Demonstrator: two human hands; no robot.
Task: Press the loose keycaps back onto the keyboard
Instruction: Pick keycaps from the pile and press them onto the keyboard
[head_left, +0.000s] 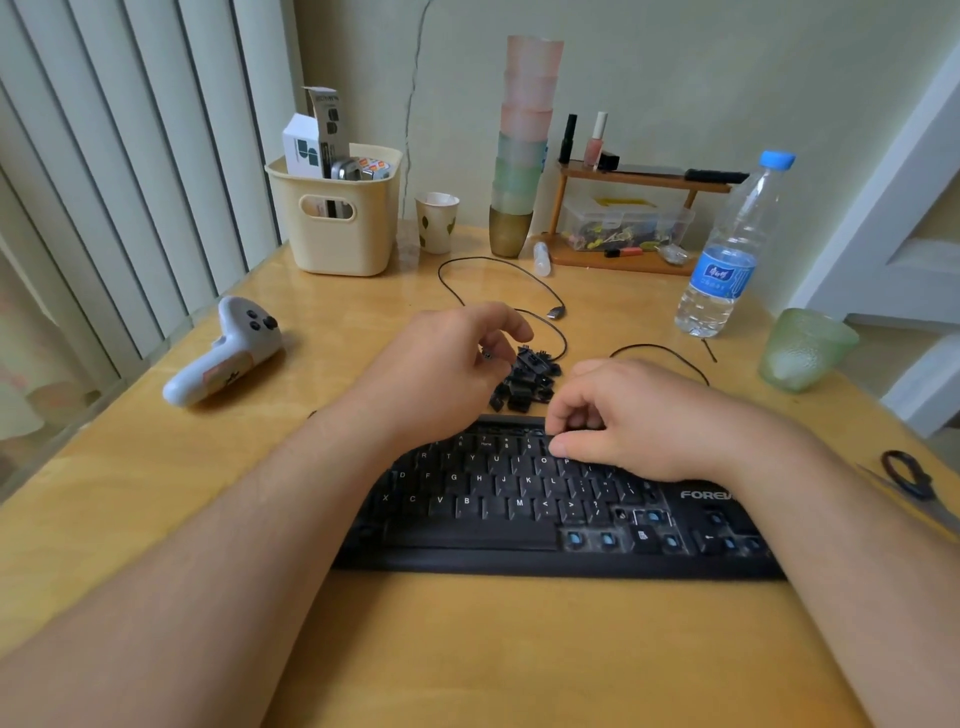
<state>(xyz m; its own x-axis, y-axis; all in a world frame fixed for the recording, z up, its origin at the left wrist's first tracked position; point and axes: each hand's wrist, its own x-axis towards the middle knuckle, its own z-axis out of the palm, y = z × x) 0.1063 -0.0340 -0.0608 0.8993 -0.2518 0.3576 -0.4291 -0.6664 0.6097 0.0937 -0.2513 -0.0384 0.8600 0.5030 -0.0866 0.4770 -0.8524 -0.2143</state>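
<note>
On the yellow wooden table (519, 649): black plastic keyboard (519, 519) nearest, both hands over its far edge.
Right hand (639, 415) fingers curled, tips bunched on the top key rows; whether they hold a cap, cannot tell. Left hand (447, 364) pinches a small dark keycap (487, 355) between thumb and curled fingers. Just beyond the keyboard, pile of loose black keycaps (524, 382). Farther: thin black cable (498, 270), white game controller (223, 353) left, clear water bottle (727, 249) right.
</note>
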